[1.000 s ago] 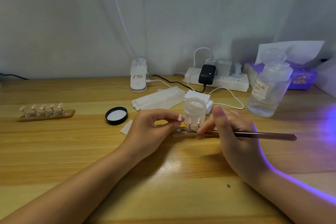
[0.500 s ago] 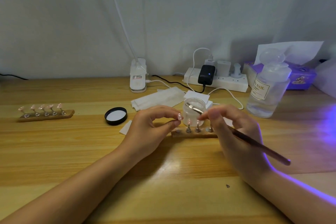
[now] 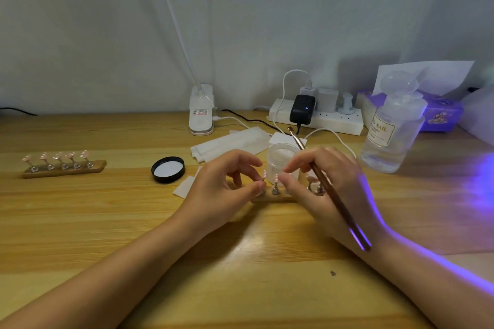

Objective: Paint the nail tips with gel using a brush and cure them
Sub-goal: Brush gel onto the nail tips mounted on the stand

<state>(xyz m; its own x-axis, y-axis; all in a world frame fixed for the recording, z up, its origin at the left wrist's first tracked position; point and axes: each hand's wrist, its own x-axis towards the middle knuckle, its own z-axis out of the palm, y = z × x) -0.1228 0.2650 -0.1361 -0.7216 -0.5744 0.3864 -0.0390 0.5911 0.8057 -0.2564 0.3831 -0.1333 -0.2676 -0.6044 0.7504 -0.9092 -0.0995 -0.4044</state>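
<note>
Wooden table [image 3: 80, 222]: both hands crowd nail stand [image 3: 272, 196], brush [image 3: 331, 189] held.

Wooden counter against a pale wall

The wall [image 3: 240, 21] fills the upper frame; the wood-grain counter [image 3: 80, 222] spans the lower, violet light [image 3: 481, 184] spilling from the right edge.

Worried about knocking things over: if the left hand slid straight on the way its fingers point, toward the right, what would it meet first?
Probably the nail stand at its fingertips, which the left hand seems already to touch; just behind stands the open gel jar. Depth is uncertain.
</note>
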